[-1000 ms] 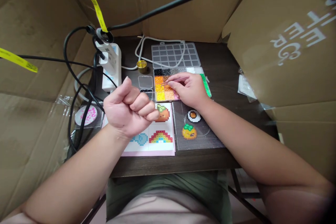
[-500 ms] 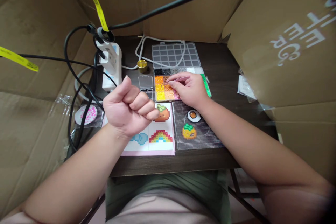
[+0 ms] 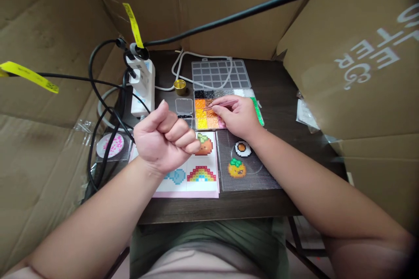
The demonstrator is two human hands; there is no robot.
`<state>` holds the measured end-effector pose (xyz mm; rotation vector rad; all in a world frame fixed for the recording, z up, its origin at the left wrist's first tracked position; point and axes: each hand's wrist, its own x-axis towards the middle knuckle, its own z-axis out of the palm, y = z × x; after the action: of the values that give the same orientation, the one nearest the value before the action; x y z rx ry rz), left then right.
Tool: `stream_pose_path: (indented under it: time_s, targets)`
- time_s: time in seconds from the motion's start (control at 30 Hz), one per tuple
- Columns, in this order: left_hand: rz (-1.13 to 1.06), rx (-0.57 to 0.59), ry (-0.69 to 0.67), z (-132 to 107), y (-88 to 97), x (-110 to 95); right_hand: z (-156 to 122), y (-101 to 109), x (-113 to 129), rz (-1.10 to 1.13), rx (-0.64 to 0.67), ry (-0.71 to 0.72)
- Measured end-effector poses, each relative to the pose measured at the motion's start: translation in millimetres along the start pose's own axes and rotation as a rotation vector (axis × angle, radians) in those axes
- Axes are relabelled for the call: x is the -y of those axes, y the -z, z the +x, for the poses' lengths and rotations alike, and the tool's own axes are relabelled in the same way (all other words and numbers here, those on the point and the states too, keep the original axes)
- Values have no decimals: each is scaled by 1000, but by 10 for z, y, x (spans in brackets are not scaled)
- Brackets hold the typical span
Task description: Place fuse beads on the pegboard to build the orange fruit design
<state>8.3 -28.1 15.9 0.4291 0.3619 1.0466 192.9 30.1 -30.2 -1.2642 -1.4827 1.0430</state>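
Note:
My right hand (image 3: 242, 117) pinches a pair of pink tweezers (image 3: 226, 103), their tips down at the orange and yellow beads of a compartment box (image 3: 209, 129). Whether a bead is between the tips is too small to tell. My left hand (image 3: 165, 139) is closed in a fist, palm side toward me, raised over a printed pattern sheet (image 3: 183, 192) and hiding part of it. A clear pegboard (image 3: 258, 182) lies to the right of the sheet. On it are a fried-egg bead figure (image 3: 242, 149) and an orange persimmon-like bead figure (image 3: 237, 168).
Behind the box lies its open lid (image 3: 222, 74). A gold cup (image 3: 180, 87) and a small clear case (image 3: 183, 106) stand left of it. A power strip (image 3: 144, 91) with tangled cables and a white dish (image 3: 111, 145) of pink beads occupy the left. Cardboard walls (image 3: 229, 8) surround the table.
The view has shifted slightly, so the table sits a little lower in the picture. Both hands keep nearly the same pose, with the tweezers still at the orange and yellow beads.

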Motion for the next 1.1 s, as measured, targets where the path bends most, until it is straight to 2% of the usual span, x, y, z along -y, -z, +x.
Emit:
stream_pose_path:
  time_s: [0.6,1.1]
  targets:
    - [-212,86,43,-22,19,35,13,36,2,24,12,-16]
    - [-168,17,42,-33,-29,26,8,39,8,22,64,-23]
